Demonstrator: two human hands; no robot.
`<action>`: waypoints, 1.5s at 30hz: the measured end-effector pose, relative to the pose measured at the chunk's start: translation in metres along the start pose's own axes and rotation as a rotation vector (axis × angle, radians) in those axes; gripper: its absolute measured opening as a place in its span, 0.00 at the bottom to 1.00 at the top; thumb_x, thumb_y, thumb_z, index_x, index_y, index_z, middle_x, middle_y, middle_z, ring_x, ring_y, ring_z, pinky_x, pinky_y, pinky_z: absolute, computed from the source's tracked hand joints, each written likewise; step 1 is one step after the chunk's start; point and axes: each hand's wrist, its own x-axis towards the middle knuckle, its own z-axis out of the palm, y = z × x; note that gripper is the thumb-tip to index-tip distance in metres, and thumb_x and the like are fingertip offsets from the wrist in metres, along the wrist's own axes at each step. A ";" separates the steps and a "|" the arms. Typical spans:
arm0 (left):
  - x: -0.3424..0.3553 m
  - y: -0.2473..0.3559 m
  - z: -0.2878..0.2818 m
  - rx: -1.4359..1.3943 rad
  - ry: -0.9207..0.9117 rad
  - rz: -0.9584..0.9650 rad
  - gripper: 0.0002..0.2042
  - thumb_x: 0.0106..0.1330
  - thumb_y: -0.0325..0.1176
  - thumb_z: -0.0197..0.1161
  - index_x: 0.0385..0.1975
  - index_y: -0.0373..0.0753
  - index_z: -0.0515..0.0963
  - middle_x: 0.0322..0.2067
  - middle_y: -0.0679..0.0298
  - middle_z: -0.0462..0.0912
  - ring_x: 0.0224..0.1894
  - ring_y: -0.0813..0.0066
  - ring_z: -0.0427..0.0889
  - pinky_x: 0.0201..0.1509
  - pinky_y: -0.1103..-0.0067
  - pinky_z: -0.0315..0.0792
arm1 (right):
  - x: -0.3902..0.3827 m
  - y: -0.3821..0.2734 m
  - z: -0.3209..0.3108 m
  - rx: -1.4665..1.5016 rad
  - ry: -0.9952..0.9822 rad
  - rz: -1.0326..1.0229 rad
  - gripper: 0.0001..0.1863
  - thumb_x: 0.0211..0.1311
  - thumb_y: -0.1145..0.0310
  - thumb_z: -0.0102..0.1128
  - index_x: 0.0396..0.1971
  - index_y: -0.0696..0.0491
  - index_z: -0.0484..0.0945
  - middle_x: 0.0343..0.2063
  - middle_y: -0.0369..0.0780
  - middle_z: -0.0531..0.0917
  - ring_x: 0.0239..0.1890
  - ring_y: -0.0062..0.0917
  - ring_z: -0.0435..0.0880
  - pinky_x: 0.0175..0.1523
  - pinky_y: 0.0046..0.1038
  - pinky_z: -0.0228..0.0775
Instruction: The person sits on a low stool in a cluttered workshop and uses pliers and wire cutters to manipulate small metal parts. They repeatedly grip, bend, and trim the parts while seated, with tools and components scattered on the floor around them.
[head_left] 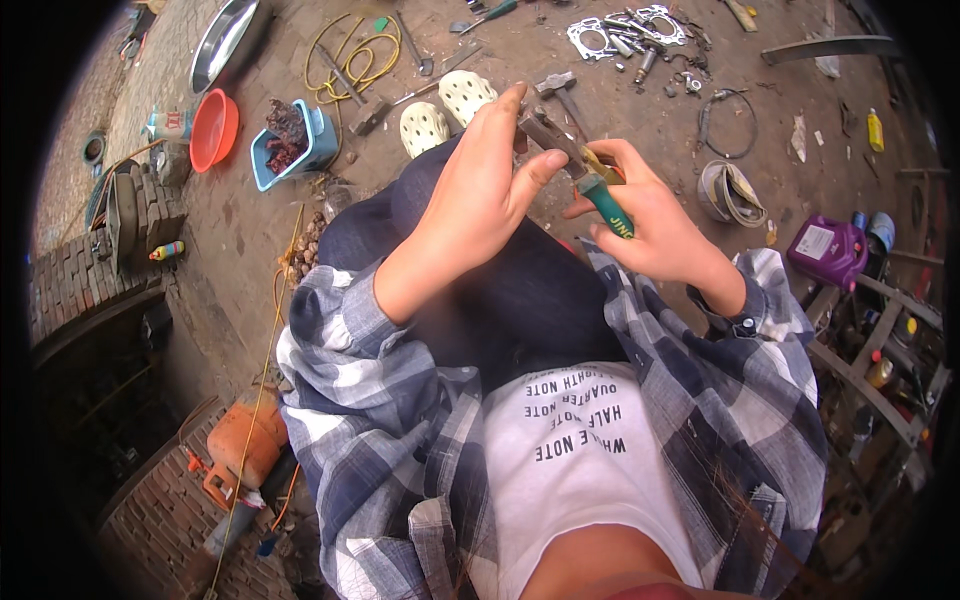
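My right hand (655, 215) is closed around a hand tool (606, 205) with a green handle and a dark metal head; it looks like pliers. A yellowish part shows behind its fingers. My left hand (475, 190) is beside the metal head, fingers stretched out and thumb apart. The thumb tip lies close to the metal; whether it touches, I cannot tell. Both hands are above my dark-trousered knees. Just beyond them, a hammer (562, 95) lies on the ground near my pale clogs (424, 128).
At left stand a blue tub (262, 168) with dark reddish lumps, a red basin (222, 130) and an orange gas cylinder (245, 440). A second hammer (370, 115) lies by a yellow cord (375, 60). Metal parts (640, 40), a pot (722, 195) and a purple jug (825, 255) are at right.
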 end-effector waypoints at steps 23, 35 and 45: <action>-0.010 -0.007 -0.016 -0.226 -0.193 -0.014 0.16 0.66 0.38 0.62 0.38 0.29 0.68 0.23 0.48 0.76 0.26 0.50 0.77 0.30 0.70 0.69 | -0.007 -0.005 -0.001 0.015 -0.186 -0.148 0.06 0.40 0.75 0.60 0.24 0.54 0.80 0.38 0.48 0.69 0.41 0.42 0.73 0.46 0.35 0.68; -0.025 0.016 -0.023 -0.412 -0.400 -0.185 0.15 0.65 0.37 0.64 0.41 0.31 0.72 0.25 0.56 0.79 0.27 0.72 0.77 0.33 0.77 0.71 | -0.012 -0.001 -0.009 0.014 -0.300 -0.238 0.08 0.37 0.76 0.61 0.23 0.56 0.80 0.41 0.48 0.70 0.41 0.42 0.73 0.44 0.35 0.69; -0.040 0.021 -0.025 -1.072 -0.506 -0.397 0.13 0.68 0.35 0.61 0.46 0.34 0.71 0.30 0.73 0.73 0.28 0.88 0.68 0.32 0.85 0.66 | -0.008 -0.013 -0.012 0.009 -0.320 -0.305 0.10 0.37 0.75 0.61 0.26 0.55 0.81 0.41 0.49 0.70 0.42 0.43 0.73 0.45 0.35 0.69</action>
